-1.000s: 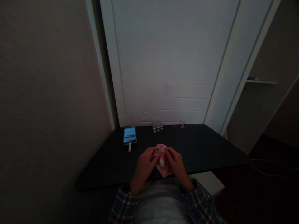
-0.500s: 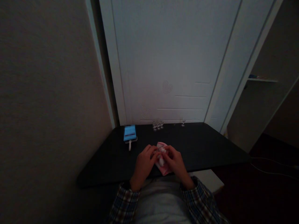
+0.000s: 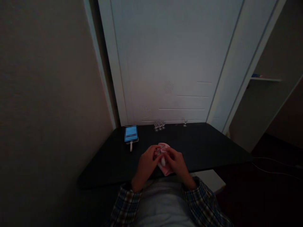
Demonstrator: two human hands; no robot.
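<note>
Both hands are held together at the near edge of the dark table, around a pink-and-white cloth [image 3: 167, 170]. My left hand [image 3: 146, 162] has its fingers curled round a small clear piece [image 3: 159, 151] that looks like a little glass, partly hidden by cloth and fingertips. My right hand [image 3: 176, 160] pinches the cloth against that piece, thumb and fingers bent inward. A white bunched part of the cloth [image 3: 163, 161] shows between the two thumbs.
Several small stemmed glasses [image 3: 159, 125] stand grouped at the table's [image 3: 203, 145] back edge, with a single glass [image 3: 185, 123] further right. On the left a lit phone [image 3: 131, 133] rests on a white stand [image 3: 131, 146]. A white surface [image 3: 209, 180] lies below the table's front edge.
Fingers of both hands have shifted slightly on the cloth, and the clear piece shows a little more by the left fingertips. The whole view has moved slightly.
</note>
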